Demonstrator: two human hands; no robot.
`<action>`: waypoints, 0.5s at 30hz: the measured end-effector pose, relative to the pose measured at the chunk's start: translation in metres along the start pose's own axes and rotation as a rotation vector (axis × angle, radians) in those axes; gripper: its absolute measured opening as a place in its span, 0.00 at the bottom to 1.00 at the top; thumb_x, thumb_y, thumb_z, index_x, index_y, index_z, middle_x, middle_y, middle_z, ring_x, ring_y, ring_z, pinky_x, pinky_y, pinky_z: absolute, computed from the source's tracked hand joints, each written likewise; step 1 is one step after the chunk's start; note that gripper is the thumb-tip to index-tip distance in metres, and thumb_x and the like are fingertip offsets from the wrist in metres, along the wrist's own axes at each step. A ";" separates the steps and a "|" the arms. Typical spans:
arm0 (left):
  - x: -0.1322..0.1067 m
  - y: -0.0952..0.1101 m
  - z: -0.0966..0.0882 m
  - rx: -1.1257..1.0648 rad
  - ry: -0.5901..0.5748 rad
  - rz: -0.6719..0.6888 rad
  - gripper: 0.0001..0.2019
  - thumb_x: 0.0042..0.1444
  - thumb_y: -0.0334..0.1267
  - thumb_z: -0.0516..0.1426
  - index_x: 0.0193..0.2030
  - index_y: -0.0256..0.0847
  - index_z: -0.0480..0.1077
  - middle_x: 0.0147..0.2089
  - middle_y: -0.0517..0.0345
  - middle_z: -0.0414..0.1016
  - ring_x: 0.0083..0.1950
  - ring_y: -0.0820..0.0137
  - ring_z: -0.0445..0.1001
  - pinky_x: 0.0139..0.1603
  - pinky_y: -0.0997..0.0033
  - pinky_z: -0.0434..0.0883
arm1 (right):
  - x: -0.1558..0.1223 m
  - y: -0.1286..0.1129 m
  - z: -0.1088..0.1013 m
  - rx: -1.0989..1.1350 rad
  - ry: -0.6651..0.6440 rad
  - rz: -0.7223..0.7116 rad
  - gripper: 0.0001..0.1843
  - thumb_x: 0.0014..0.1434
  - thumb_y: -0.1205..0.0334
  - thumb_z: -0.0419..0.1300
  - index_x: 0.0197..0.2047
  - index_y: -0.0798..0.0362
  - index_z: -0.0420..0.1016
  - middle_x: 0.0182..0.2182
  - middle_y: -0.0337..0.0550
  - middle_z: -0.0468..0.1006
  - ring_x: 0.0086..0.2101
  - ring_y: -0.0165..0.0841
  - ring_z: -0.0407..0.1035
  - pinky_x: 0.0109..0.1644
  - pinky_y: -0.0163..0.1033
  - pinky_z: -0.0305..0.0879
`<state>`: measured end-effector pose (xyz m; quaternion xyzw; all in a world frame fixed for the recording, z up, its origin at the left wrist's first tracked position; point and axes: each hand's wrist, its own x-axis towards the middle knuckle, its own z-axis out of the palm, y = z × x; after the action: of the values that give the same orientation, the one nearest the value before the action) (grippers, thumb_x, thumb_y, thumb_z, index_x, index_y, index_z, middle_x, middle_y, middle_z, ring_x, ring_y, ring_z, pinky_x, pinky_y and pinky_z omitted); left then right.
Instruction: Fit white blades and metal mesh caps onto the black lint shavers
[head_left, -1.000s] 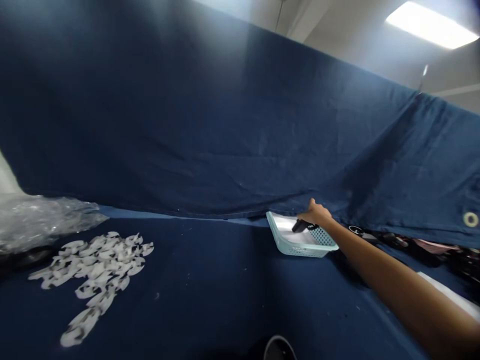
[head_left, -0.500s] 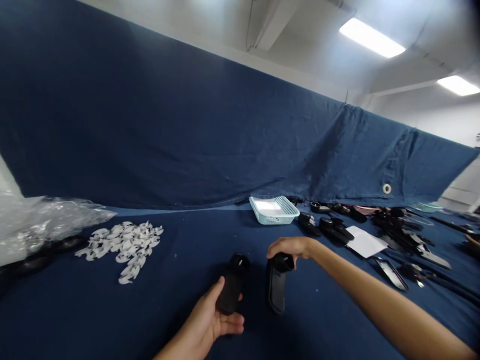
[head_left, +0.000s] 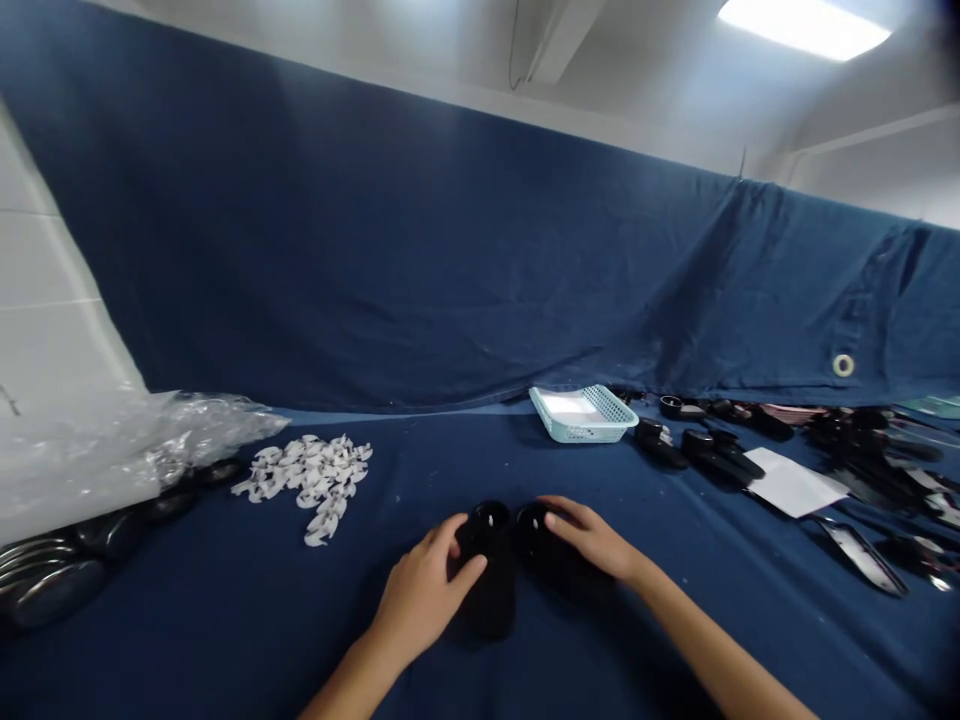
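Note:
Two black elongated parts, each with a round hollow end, lie side by side on the blue cloth with those ends pointing away from me. My left hand (head_left: 429, 588) grips the left black part (head_left: 491, 598) from its left side, thumb on top near the round end. Over the round end of the right black part (head_left: 559, 565) my right hand (head_left: 589, 538) is curled, fingers at the far side and thumb on top. The two round ends are close together. Dark surfaces blend, so the lower edges of both parts are hard to make out.
White curved pieces (head_left: 319, 478) lie in a pile at the left, near clear plastic wrap (head_left: 187, 435) and glossy black parts (head_left: 56, 592). A light-blue basket (head_left: 592, 432) stands at the back. White paper (head_left: 796, 483) and several black parts (head_left: 720, 460) spread to the right.
The right part has turned over and come leftward beside the left one. My left hand has rolled from palm-up to gripping from the side. The view has swung left.

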<state>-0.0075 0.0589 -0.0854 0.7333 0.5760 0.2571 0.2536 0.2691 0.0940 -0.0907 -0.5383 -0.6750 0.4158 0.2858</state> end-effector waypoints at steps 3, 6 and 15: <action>0.010 -0.003 0.007 -0.069 0.006 0.026 0.35 0.54 0.50 0.57 0.68 0.47 0.54 0.65 0.49 0.62 0.60 0.54 0.66 0.58 0.58 0.62 | -0.014 0.000 0.001 0.059 -0.102 -0.122 0.39 0.53 0.43 0.64 0.63 0.51 0.62 0.56 0.47 0.71 0.55 0.41 0.65 0.62 0.44 0.58; 0.017 0.000 0.010 -0.166 -0.079 0.058 0.35 0.53 0.47 0.59 0.67 0.47 0.55 0.64 0.50 0.64 0.61 0.55 0.65 0.59 0.58 0.62 | -0.020 -0.002 0.004 0.069 -0.192 -0.225 0.37 0.50 0.51 0.69 0.60 0.50 0.64 0.52 0.46 0.73 0.52 0.43 0.68 0.59 0.46 0.62; 0.017 0.010 0.019 -0.468 -0.036 0.082 0.24 0.51 0.34 0.60 0.55 0.45 0.61 0.47 0.57 0.73 0.30 0.75 0.69 0.33 0.74 0.67 | -0.026 0.002 0.026 0.097 0.115 -0.320 0.30 0.53 0.58 0.68 0.57 0.45 0.61 0.53 0.43 0.69 0.53 0.39 0.65 0.59 0.44 0.60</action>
<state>0.0158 0.0721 -0.0919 0.6819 0.4656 0.3805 0.4164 0.2554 0.0626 -0.1034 -0.4323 -0.7137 0.3659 0.4122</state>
